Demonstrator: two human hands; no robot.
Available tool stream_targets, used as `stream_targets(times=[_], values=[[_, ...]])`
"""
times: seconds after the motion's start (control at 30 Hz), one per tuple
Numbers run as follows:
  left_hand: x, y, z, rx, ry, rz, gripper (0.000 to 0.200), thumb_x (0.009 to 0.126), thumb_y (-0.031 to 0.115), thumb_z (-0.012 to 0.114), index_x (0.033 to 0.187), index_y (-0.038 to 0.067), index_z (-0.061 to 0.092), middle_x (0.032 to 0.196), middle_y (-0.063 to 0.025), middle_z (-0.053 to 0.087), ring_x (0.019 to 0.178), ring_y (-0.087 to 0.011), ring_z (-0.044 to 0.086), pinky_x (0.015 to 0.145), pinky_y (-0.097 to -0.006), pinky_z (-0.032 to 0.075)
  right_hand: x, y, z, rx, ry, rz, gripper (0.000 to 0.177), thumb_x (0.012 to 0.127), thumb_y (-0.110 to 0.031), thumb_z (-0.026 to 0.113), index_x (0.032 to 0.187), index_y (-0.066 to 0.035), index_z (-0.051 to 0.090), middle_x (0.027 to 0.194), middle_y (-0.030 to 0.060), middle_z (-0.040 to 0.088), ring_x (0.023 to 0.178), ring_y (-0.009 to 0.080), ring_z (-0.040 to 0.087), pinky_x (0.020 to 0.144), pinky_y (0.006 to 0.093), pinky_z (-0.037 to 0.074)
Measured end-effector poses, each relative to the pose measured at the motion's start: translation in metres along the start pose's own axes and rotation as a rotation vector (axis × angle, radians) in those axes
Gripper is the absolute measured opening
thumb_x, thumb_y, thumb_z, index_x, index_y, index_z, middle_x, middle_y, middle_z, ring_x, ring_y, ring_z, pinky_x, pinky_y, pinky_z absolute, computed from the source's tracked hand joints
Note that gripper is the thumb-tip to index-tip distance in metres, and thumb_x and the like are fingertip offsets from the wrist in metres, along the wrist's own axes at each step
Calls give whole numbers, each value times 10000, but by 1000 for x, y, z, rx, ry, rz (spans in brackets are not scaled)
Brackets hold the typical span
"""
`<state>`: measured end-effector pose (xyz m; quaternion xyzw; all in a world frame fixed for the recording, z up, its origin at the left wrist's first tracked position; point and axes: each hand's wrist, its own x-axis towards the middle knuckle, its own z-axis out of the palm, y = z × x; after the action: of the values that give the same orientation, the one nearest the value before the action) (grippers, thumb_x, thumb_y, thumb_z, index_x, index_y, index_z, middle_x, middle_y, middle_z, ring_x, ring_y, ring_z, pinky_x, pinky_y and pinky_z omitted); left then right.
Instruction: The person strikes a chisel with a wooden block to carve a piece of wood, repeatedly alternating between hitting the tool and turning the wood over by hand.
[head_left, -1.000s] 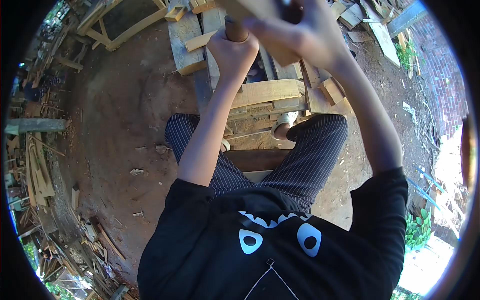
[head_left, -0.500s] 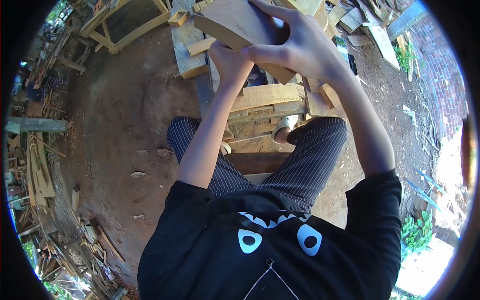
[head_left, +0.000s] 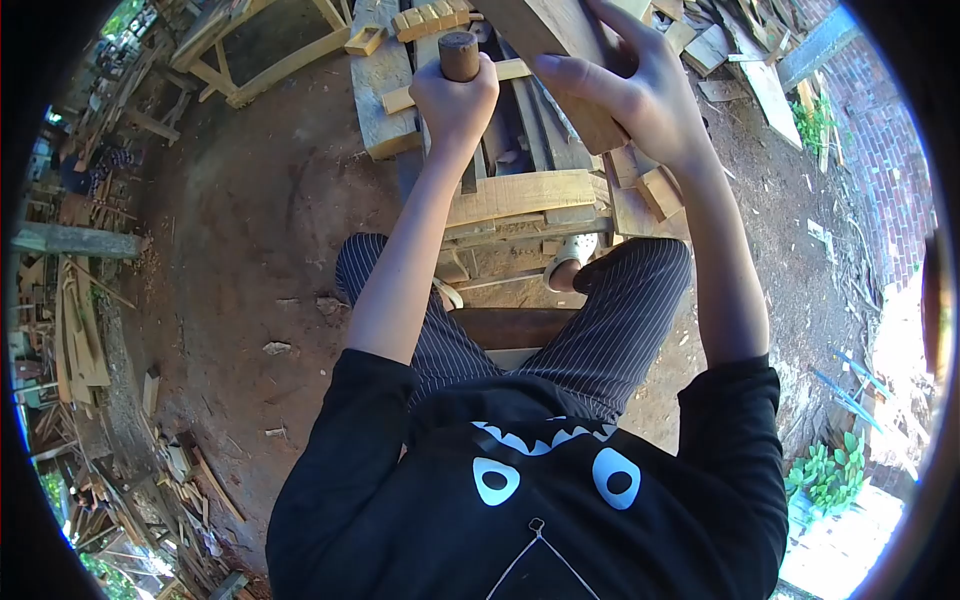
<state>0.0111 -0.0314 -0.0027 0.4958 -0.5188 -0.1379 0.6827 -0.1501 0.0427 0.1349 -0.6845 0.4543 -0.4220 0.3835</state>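
Note:
My left hand [head_left: 453, 105] is closed in a fist around a round wooden handle [head_left: 459, 58], whose blunt end stands up above the thumb. What the handle belongs to is hidden below the fist. At the upper right, my right hand [head_left: 640, 95] grips a thick wooden block [head_left: 560, 50], with the thumb on its near face and the fingers over the far side. This block is tilted, and its upper end runs out of view. Both hands are above a low wooden bench [head_left: 530, 195], apart from each other.
A notched wooden piece [head_left: 430, 20] and a small wooden block [head_left: 365, 41] lie on the bench's left plank [head_left: 382, 95]. Another block [head_left: 660, 192] rests at the right. Scrap boards [head_left: 760, 90] are on the ground, and a wooden frame [head_left: 290, 68] stands at upper left.
My hands have moved apart. My right hand has shifted right with the block, turning it steeper. The handle in my left fist, hidden earlier, now shows.

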Motion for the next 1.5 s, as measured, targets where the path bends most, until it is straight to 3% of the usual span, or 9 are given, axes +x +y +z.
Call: stream_targets(times=[0.1,0.8,1.0,1.17,1.3,1.33,1.43,1.47,1.5], values=[[-2,2,1,-5,1,21,292,758,113,661,526,10,516,452,-50,531,430,-106,509,456,-317,406,0,11,-1,-53,38,-99,968,699,-365,769,1437,80,328,1211,237,585,992,226,625,877,298,479],[-11,9,-3,-38,9,-4,283,780,122,662,556,17,525,472,-50,540,459,-103,526,490,-298,414,-3,6,-2,5,-78,51,982,718,-360,768,1445,97,292,1169,229,606,975,222,634,852,295,490],[-12,9,-2,-43,10,28,286,776,127,664,553,13,525,472,-62,548,462,-113,540,499,-303,427,0,17,2,-84,3,-18,966,714,-352,765,1438,98,309,1178,234,601,999,219,624,869,292,482],[-13,7,0,-68,8,41,286,777,131,665,557,9,529,472,-72,551,461,-119,544,490,-316,426,-2,9,0,16,-23,-98,956,699,-358,759,1427,98,337,1178,239,603,1011,232,622,888,299,475],[-11,-1,2,-8,-4,113,225,756,126,692,610,-9,586,544,-80,615,517,-127,591,518,-307,455,0,25,13,-148,87,-266,940,668,-397,731,1432,33,392,1063,201,645,853,207,657,731,311,529],[-13,2,-1,-18,-5,160,206,747,122,698,626,-14,601,566,-81,632,535,-130,606,528,-303,462,3,36,23,-56,118,-335,937,659,-388,765,1427,15,413,1090,201,650,940,230,658,811,316,521],[-15,16,1,-481,35,-93,179,691,107,731,670,-39,630,622,-70,666,590,-114,620,555,-281,473,9,43,25,-562,-2,-321,860,689,-399,755,1388,13,470,1066,209,664,985,251,660,842,339,520],[-14,9,1,-267,-9,38,175,686,103,731,676,-40,631,622,-69,666,594,-111,621,557,-279,473,10,35,23,-471,25,-290,866,684,-414,753,1383,15,476,1070,214,663,995,262,658,853,351,517],[-15,4,0,-160,-42,29,168,683,95,732,692,-41,634,634,-73,671,620,-113,636,568,-275,479,11,25,18,-380,49,-259,872,679,-430,752,1377,17,481,1073,219,663,1004,272,656,864,363,513]])
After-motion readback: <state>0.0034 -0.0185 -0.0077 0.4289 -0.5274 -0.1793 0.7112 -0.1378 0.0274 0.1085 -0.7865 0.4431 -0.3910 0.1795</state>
